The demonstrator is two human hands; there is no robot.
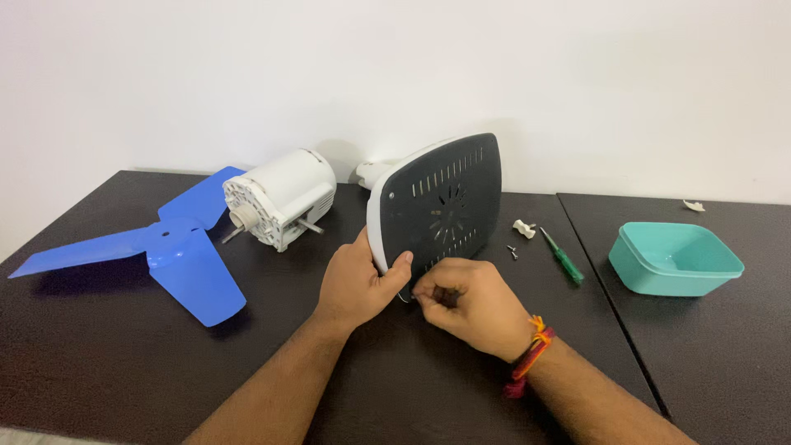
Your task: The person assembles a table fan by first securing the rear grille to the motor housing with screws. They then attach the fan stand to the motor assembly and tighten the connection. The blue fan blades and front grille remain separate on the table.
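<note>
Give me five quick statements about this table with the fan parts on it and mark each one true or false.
1. The left hand grips the edge of the fan base, which is held up on its edge. True.
2. The blue fan blade lies to the right of the teal tub. False: it lies far to the left, beside the white motor.
3. The green screwdriver is in the right hand. False: it lies on the table, between the base and the tub.
4. The tub looks empty. True.
5. The right wrist wears a red and orange thread band. True.
</note>
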